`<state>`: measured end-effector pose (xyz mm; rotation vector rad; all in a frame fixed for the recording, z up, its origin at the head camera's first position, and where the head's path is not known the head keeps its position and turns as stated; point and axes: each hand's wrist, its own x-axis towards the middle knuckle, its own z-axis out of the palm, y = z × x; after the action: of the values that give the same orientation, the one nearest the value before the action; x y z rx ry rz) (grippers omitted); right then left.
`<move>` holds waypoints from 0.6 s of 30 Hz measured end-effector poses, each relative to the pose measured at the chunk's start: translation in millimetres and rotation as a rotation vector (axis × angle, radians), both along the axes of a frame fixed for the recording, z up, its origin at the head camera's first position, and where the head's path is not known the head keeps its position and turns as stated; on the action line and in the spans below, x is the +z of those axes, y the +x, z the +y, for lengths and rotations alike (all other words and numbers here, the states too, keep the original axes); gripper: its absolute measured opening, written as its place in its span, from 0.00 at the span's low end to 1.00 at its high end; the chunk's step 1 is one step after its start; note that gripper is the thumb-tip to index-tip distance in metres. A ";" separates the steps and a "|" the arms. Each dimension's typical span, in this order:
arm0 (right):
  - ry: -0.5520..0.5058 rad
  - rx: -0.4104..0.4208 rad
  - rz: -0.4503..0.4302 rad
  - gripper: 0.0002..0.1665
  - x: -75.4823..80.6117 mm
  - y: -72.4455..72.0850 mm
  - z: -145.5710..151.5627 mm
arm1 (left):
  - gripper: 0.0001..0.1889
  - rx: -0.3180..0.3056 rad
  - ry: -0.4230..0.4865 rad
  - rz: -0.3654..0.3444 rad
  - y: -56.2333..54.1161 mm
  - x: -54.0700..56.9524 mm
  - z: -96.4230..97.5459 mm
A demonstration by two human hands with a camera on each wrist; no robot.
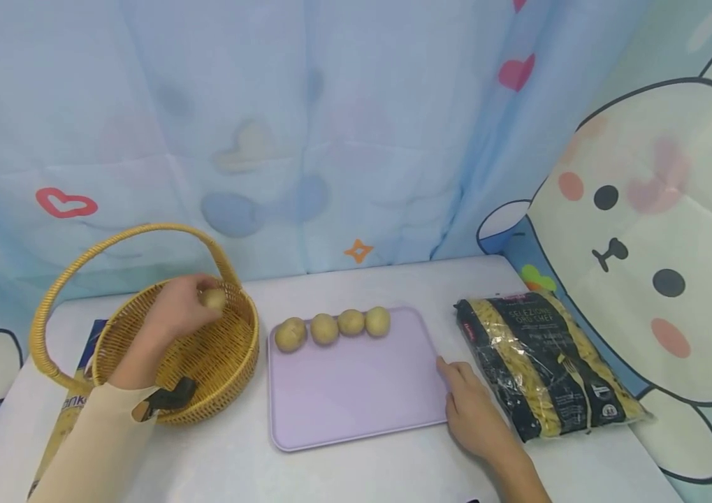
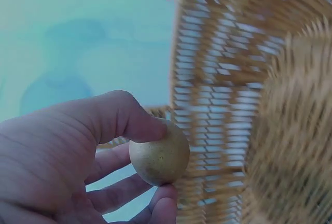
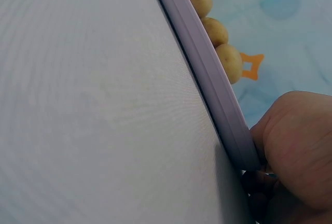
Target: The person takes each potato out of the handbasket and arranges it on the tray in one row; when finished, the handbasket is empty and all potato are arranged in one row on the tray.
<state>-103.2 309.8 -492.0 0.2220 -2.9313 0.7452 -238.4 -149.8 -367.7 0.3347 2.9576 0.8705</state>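
Observation:
My left hand (image 1: 181, 307) pinches a small round potato (image 2: 160, 156) between thumb and fingers, inside the mouth of a wicker basket (image 1: 239, 363). Beside the basket lies a shallow lilac tray (image 1: 356, 398), with several potatoes (image 1: 324, 329) in a row along its far edge. At the tray's right side, my right hand (image 1: 471, 412) grips the rim. In the right wrist view the thumb is over the tray's edge (image 3: 207, 73) and the other fingers are beneath, partly in shadow.
A plastic bag of pasta (image 1: 550, 363) lies right of the tray. Another package (image 1: 60, 426) is partly hidden under the basket and left sleeve. The basket's tall handle (image 1: 73, 269) arches at its left and back. A patterned curtain (image 1: 343, 140) hangs behind the white table (image 1: 255, 461).

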 end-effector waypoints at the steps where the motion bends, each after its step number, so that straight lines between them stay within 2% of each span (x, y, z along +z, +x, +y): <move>1: 0.002 -0.001 0.000 0.32 -0.1 0.3 0.3 | 0.28 -0.005 0.009 0.002 0.7 1.5 2.9; 8: -0.007 -0.008 -0.002 0.32 -1.2 2.1 1.5 | 0.25 -0.029 0.057 -0.007 1.9 9.3 22.5; 13: -0.013 -0.010 0.008 0.32 -3.0 2.6 2.3 | 0.25 -0.065 0.053 -0.006 -1.7 9.9 34.8; 18: -0.022 0.006 0.038 0.32 -3.3 1.3 2.2 | 0.26 -0.063 0.062 -0.022 -2.7 12.7 48.8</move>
<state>-101.9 312.0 -495.3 0.2397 -2.8868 0.7649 -241.1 -101.0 -355.0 0.4162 2.8873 0.9537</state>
